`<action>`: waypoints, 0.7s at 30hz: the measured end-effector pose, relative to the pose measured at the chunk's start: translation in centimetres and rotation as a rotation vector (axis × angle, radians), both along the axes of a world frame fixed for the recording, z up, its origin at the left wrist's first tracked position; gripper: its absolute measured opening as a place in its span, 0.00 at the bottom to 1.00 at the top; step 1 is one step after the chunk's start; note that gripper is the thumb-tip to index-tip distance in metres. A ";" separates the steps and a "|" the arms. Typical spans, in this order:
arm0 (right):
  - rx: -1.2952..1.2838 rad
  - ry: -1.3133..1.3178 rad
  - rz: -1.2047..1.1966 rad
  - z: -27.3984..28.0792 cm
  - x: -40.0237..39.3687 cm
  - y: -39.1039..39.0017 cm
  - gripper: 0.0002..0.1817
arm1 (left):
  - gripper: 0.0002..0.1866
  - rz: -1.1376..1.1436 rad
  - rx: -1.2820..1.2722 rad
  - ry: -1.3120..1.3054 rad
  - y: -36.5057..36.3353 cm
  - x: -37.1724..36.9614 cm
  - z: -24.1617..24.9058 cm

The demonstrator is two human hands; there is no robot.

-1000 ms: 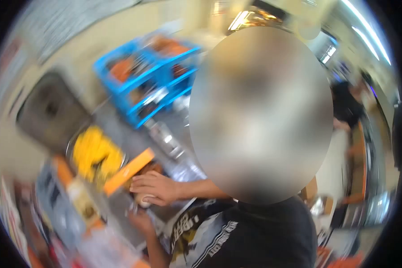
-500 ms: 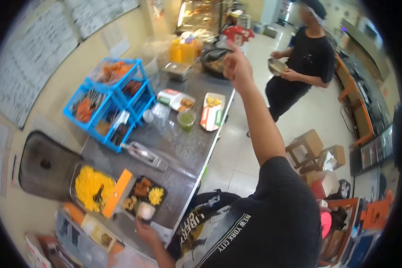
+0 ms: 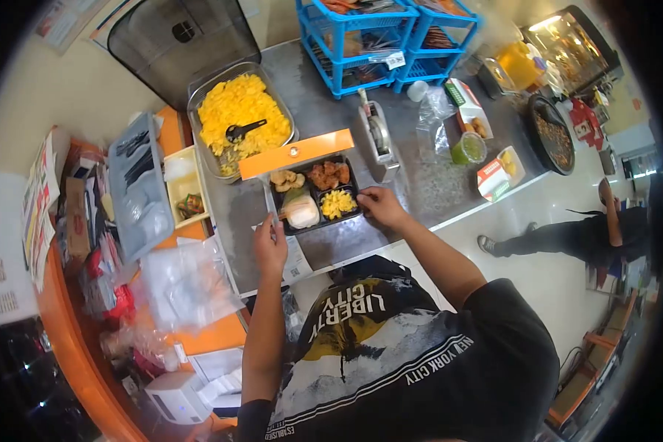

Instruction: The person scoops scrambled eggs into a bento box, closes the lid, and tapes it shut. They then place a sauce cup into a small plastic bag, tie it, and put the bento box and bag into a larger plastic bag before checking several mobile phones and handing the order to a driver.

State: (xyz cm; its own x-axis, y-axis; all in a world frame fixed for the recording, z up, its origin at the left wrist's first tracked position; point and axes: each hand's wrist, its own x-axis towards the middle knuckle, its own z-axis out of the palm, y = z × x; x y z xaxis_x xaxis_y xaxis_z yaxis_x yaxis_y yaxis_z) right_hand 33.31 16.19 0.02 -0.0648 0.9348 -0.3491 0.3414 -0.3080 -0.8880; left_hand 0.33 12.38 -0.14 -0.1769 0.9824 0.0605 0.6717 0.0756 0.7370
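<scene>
A black compartment meal tray (image 3: 314, 228) lies on the steel counter. In it are a wrapped white rice portion (image 3: 300, 211), yellow scrambled egg (image 3: 337, 203), browned fried pieces (image 3: 328, 175) and paler pieces (image 3: 287, 180). My left hand (image 3: 271, 241) is at the tray's near left corner, fingers drawn together at the rim. At the right edge, my right hand (image 3: 384, 209) pinches the rim between thumb and fingers. An orange strip (image 3: 297, 153) with a round mark crosses just behind the tray. Beyond it a clear tub (image 3: 291, 132) holds scrambled egg and a black spoon (image 3: 244, 130).
A tape dispenser (image 3: 380, 147) stands right of the tray. Farther right are a cup of green sauce (image 3: 468, 149), snack boxes (image 3: 492, 183) and a black pan (image 3: 545, 140). Blue stacked baskets (image 3: 361, 44) stand behind. A cutlery tray (image 3: 144, 214) is left. Another person (image 3: 604, 232) stands far right.
My right hand has come down from a raised, pointing pose to the meal tray's right edge. My left hand stays by the tray. The view has turned left and down.
</scene>
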 end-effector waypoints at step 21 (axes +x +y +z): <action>-0.234 0.159 -0.136 1.8 -1.3 3.6 0.15 | 0.19 0.135 -0.178 -0.172 1.5 -0.6 -0.4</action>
